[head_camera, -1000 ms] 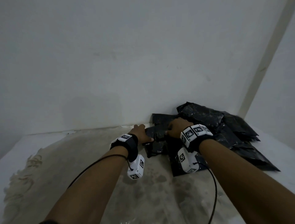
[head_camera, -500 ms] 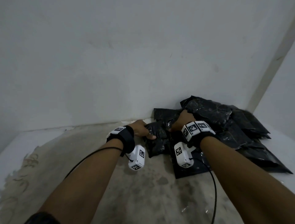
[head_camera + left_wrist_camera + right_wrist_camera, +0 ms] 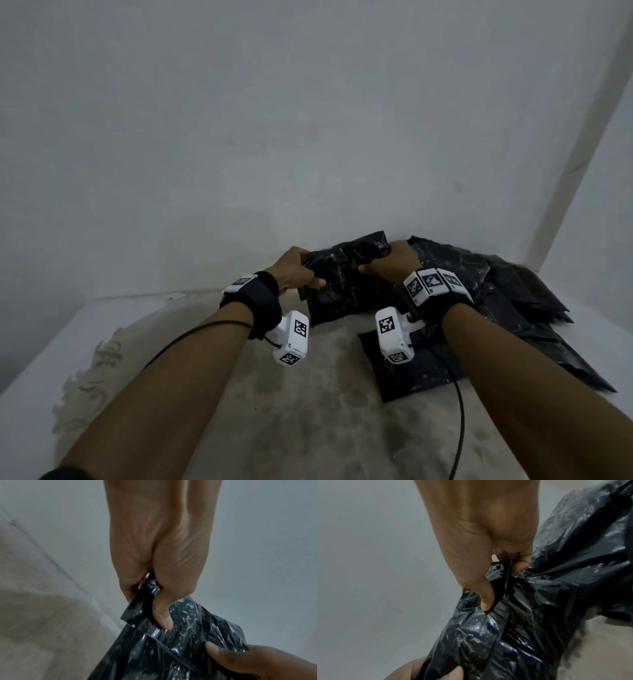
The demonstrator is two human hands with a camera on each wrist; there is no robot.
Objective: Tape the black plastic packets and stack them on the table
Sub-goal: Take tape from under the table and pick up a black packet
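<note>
A crinkled black plastic packet (image 3: 342,277) is held up off the table between both hands, near the wall. My left hand (image 3: 294,272) grips its left top edge, thumb on the front, as the left wrist view shows on the packet (image 3: 171,642) under my left hand (image 3: 161,601). My right hand (image 3: 390,263) pinches the right top edge; in the right wrist view my right hand (image 3: 489,588) has its thumb pressed into the packet (image 3: 488,635). A heap of black packets (image 3: 496,291) lies behind and to the right. Another flat packet (image 3: 424,373) lies under my right wrist.
The table (image 3: 274,411) has a worn, stained beige top with white edges at the left. A grey wall (image 3: 308,137) stands right behind the packets, and a second wall with a pale corner strip (image 3: 582,154) closes the right side.
Both hands took hold of a packet on the table beside the heap and lifted it up; the camera view shifted slightly as well.
</note>
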